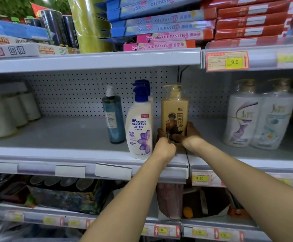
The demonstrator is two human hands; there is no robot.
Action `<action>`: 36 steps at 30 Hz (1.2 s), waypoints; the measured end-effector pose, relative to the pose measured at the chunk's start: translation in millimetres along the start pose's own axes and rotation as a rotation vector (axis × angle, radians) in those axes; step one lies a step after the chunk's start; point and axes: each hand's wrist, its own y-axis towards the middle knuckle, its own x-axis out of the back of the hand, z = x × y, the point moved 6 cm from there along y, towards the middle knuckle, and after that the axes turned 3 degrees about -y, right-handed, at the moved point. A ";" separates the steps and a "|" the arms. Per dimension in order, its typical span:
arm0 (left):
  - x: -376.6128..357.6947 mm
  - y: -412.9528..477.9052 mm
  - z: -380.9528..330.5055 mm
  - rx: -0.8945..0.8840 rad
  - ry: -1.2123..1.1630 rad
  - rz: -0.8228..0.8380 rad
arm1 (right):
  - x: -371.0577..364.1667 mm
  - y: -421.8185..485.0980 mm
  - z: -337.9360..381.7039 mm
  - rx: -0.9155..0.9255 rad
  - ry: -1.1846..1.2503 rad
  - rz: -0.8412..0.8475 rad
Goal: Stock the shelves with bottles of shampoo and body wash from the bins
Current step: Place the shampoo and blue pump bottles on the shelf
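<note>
A person's two bare forearms reach in from 6 o'clock to the middle shelf [83, 153] of a shop rack, where both hands clasp the lower part of a tan pump bottle [174, 110] printed with a dark figure and sealed in clear wrap at the neck. The left hand [163, 143] curls its fingers round the bottle's lower left side; the right hand [192, 134] wraps the lower right side, thumb lying across the front. The bottle stands upright just right of the frame's centre, its base hidden behind the hands, so whether it rests on the shelf cannot be told. Just beside it, at its 9 o'clock, stands a white Head & Shoulders bottle [139, 126] with a blue pump and a purple flower, more blue pumps lined up behind it. Further toward 9 o'clock is a blue-green pump bottle [114, 117], and at the far left a row of white rolls [8, 114]. At 3 o'clock, well apart, two white shampoo bottles [257, 117] with gold caps stand side by side. On the shelf above, at 12 o'clock, lie stacked oil pastel boxes [159, 28]; a yellow 9,9 price tag [226, 61] hangs at 2 o'clock.
</note>
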 end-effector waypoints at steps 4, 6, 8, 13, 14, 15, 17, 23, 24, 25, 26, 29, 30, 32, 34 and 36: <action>0.1 -1.0 1.8 -0.017 0.010 -0.012 | 1.1 -14.2 -2.7 -0.047 -0.103 0.002; 1.6 -6.6 -1.4 -0.039 0.004 -0.004 | 3.4 -22.1 -4.7 -0.029 -0.133 -0.003; 5.6 -17.4 -7.9 -0.074 -0.031 0.001 | 7.1 -30.0 -4.6 0.002 -0.110 -0.038; 23.9 -52.3 -10.2 -0.200 -0.252 -0.015 | 18.9 -55.5 2.6 0.097 0.038 -0.198; 29.2 -61.8 -6.3 -0.201 -0.333 -0.029 | 20.7 -61.7 4.4 0.130 0.083 -0.237; 33.8 -70.4 -1.0 -0.195 -0.411 -0.038 | 21.5 -68.9 7.4 0.167 0.135 -0.265; 43.2 -85.5 10.0 -0.165 -0.519 -0.057 | 18.6 -84.2 13.7 0.229 0.209 -0.288; 76.8 -106.6 42.6 -0.071 -0.681 -0.064 | -20.8 -129.6 38.2 0.336 0.309 -0.202; 84.0 -109.0 49.2 -0.066 -0.687 -0.059 | -30.3 -136.1 41.9 0.345 0.319 -0.185; 92.8 -111.5 56.5 -0.061 -0.689 -0.058 | -41.1 -141.8 45.3 0.350 0.333 -0.164; 102.9 -113.6 66.0 -0.050 -0.687 -0.062 | -53.8 -147.0 47.7 0.349 0.346 -0.141; 140.7 -118.3 103.5 0.019 -0.707 -0.112 | -100.6 -158.5 50.3 0.299 0.366 -0.056; 155.8 -118.8 118.6 0.047 -0.720 -0.137 | -118.8 -161.4 50.6 0.277 0.372 -0.023; 189.2 -121.3 149.6 0.096 -0.717 -0.194 | -159.4 -167.8 50.7 0.231 0.361 0.056; 222.6 -125.1 182.3 0.145 -0.704 -0.243 | -203.1 -175.9 49.3 0.177 0.341 0.143; 253.0 -131.1 215.4 0.209 -0.693 -0.282 | -248.8 -185.5 46.8 0.116 0.315 0.242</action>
